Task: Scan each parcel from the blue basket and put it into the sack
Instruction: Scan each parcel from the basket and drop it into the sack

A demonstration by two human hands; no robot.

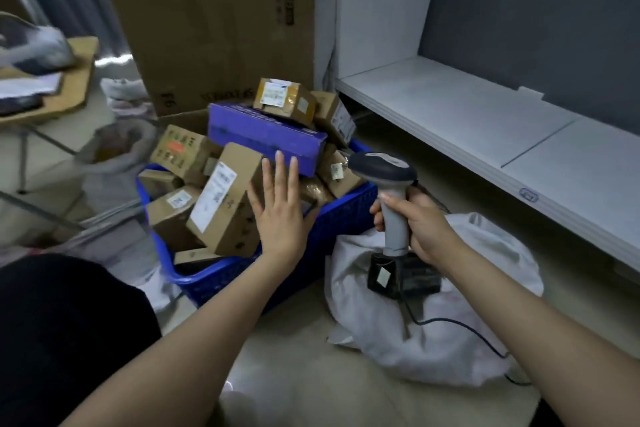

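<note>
The blue basket [346,215] is heaped with parcels [225,198], the labelled one at its near side tilted up within easy reach. Over that side the left hand [280,208] is spread flat, fingers straight, holding nothing, probably reaching for it. Right of the basket, the right hand [422,222] is wrapped round the scanner [384,166], its head turned towards the heap. Below it lies the sack [450,333], close for dropping.
</note>
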